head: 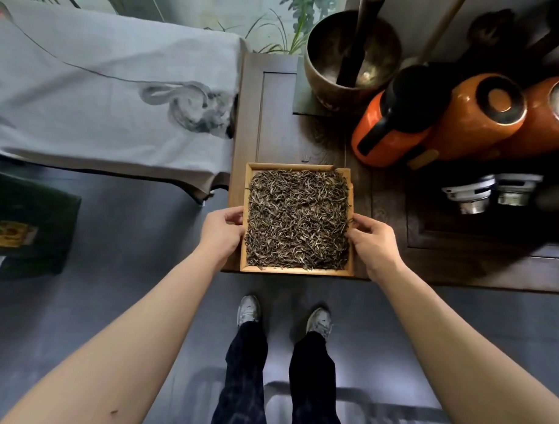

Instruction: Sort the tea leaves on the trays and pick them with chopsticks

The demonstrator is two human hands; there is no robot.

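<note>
- A square wooden tray sits in the middle of the frame, on the near edge of a dark wooden table.
- Dry tea leaves cover the tray floor in an even layer.
- The left hand grips the tray's left rim, fingers curled over it.
- The right hand grips the right rim likewise.
- Orange jars and a metal bowl stand at the upper right.

Bare forearms, no sleeves; left hand and right hand ungloved. Dark trousers, faint check. Pale grey trainers.
</note>
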